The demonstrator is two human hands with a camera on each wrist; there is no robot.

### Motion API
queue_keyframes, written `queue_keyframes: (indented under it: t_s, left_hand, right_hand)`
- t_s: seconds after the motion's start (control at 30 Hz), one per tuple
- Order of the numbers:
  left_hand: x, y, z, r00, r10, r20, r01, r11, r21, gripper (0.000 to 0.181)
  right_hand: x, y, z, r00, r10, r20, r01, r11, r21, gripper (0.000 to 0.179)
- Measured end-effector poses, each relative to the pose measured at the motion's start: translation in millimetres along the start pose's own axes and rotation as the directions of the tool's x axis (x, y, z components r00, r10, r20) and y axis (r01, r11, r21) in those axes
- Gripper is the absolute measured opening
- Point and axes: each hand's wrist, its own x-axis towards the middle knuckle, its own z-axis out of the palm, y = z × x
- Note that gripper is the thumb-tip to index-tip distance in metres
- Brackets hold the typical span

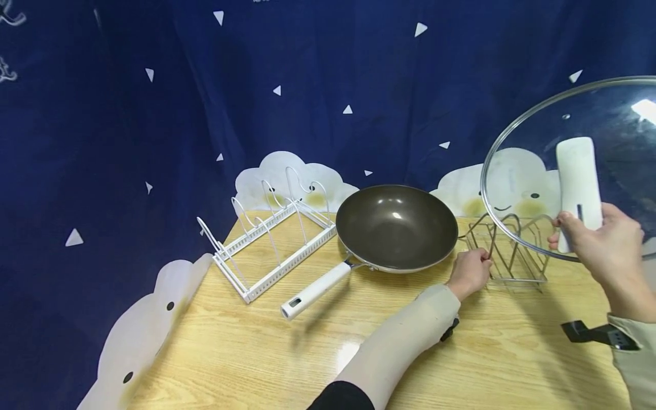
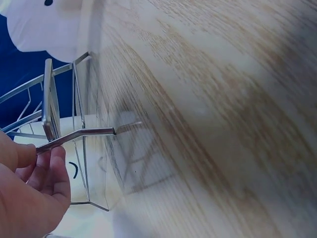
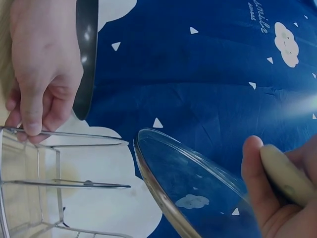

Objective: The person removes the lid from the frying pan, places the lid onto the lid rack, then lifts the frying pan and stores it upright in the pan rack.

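Observation:
My right hand (image 1: 612,245) grips the white handle (image 1: 579,182) of a glass pan lid (image 1: 533,131). The lid is raised and tilted above the right side of the table, its metal rim overlapping the metal wire rack (image 1: 512,279) in the head view. With thumb and fingers, my left hand (image 1: 470,272) pinches a wire at the rack's left end. In the left wrist view that pinched wire (image 2: 81,133) shows clearly in front of the fingers. Just left of this hand is a dark frying pan (image 1: 397,230) with a white handle (image 1: 315,290).
A white adjustable rack (image 1: 277,273) with curved wire dividers stands left of the pan, close to the pan's rim. The wooden table (image 1: 246,353) ends at a dark blue curtain (image 1: 307,74) with white triangles. White cloud shapes (image 1: 279,176) line the table's back and left edges.

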Motion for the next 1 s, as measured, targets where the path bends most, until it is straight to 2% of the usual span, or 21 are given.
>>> queue_keyframes:
  t_s: [0.2, 0.37, 0.47, 0.7, 0.8, 1.0]
  left_hand:
    - [-1.6, -1.1, 0.7, 1.0, -0.025, 0.009, 0.026, 0.998, -0.05, 0.012]
    - [-3.3, -0.8, 0.6, 0.999, -0.031, 0.012, 0.031, 0.999, -0.044, 0.012]
    - [-3.1, -0.7, 0.5, 1.0, -0.024, -0.001, 0.024, 0.999, -0.028, 0.012]
    - [-1.6, -2.5, 1.0, 0.999, 0.0, -0.032, -0.001, 0.999, -0.039, 0.013]
    - [-2.3, -2.6, 1.4, 0.999, -0.009, -0.036, 0.006, 0.998, -0.062, 0.012]
    - [-4.8, -1.2, 1.7, 0.999, -0.018, -0.048, 0.016, 0.999, -0.051, 0.011]
  right_hand:
    - [1.1, 4, -2, 1.0, -0.012, -0.005, 0.012, 0.999, -0.034, 0.056]
    - [2.4, 8, -5, 1.0, -0.006, -0.015, 0.005, 0.998, -0.07, 0.055]
    - [3.2, 9, -7, 1.0, -0.016, -0.026, 0.013, 0.993, -0.114, 0.055]
    - [3.5, 13, -6, 1.0, -0.029, -0.006, 0.028, 0.991, -0.133, 0.056]
    - [2.4, 17, -5, 0.999, -0.05, -0.021, 0.045, 0.983, -0.18, 0.055]
    - [0.7, 25, -4, 0.998, -0.064, -0.021, 0.056, 0.961, -0.271, 0.055]
